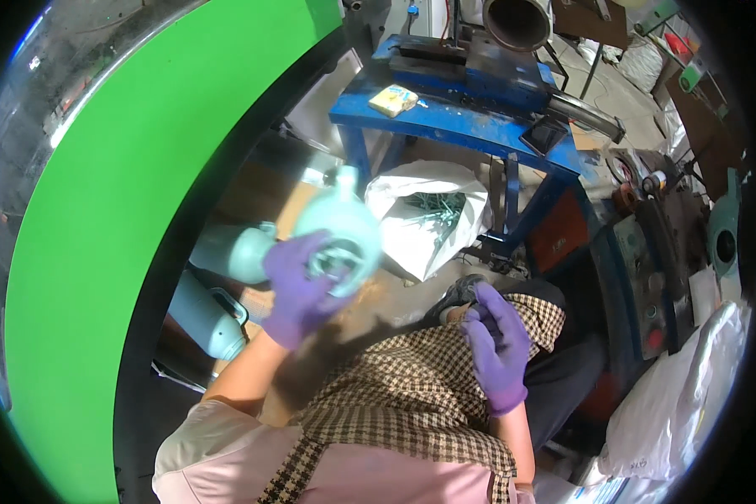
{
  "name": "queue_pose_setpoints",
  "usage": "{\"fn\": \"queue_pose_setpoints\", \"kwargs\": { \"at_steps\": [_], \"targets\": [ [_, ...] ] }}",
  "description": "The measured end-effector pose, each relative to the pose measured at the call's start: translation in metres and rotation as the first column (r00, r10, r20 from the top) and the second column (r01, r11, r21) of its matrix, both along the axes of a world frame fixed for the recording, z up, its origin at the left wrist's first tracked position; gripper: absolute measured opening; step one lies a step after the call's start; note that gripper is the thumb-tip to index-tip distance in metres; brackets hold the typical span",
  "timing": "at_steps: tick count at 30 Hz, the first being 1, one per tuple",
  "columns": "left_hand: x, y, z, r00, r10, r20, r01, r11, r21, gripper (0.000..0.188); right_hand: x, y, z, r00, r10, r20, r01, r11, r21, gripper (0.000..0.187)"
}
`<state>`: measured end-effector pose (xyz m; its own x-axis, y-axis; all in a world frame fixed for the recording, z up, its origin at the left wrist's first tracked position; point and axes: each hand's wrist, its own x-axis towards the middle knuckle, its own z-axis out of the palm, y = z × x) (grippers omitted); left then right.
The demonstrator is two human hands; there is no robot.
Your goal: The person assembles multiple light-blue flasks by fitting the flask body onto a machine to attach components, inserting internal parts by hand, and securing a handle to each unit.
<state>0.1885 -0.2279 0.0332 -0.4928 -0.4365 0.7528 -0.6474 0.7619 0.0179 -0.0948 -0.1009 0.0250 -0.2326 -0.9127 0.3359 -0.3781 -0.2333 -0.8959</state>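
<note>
My left hand (296,290), in a purple glove, grips a mint-green plastic vessel (342,210) in front of me on the left. The vessel is rounded, with a short neck at its top and a ringed opening near my fingers; motion blurs it. Above my lap, my right hand (497,349), also purple-gloved, has its fingers curled toward the thumb. Anything small between those fingers cannot be made out. Beside my left hand lies another mint-green vessel (235,252). Below that one is a pale blue-green jug (206,317) with a looped handle.
A large green machine panel (84,244) curves along my left. Ahead stands a blue metal bench (445,126) with a yellow-white packet (393,100) and a dark phone-like slab (544,134). An open white sack (412,235) holds green plastic scraps. White bags (668,412) lie at the right.
</note>
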Motion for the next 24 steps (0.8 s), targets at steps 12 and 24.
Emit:
{"fn": "queue_pose_setpoints", "kwargs": {
  "at_steps": [12,24],
  "targets": [
    [-0.128,0.019,0.006,0.948,-0.319,0.002,0.303,0.902,0.308,0.075,-0.012,0.006,0.009,0.99,0.092,0.103,-0.12,0.942,0.315,0.034],
    [-0.147,0.017,-0.024,0.831,-0.481,-0.278,0.556,0.719,0.417,0.063,0.014,0.024,-0.021,0.763,-0.094,-0.639,0.082,0.995,-0.048,0.065]
  ]
}}
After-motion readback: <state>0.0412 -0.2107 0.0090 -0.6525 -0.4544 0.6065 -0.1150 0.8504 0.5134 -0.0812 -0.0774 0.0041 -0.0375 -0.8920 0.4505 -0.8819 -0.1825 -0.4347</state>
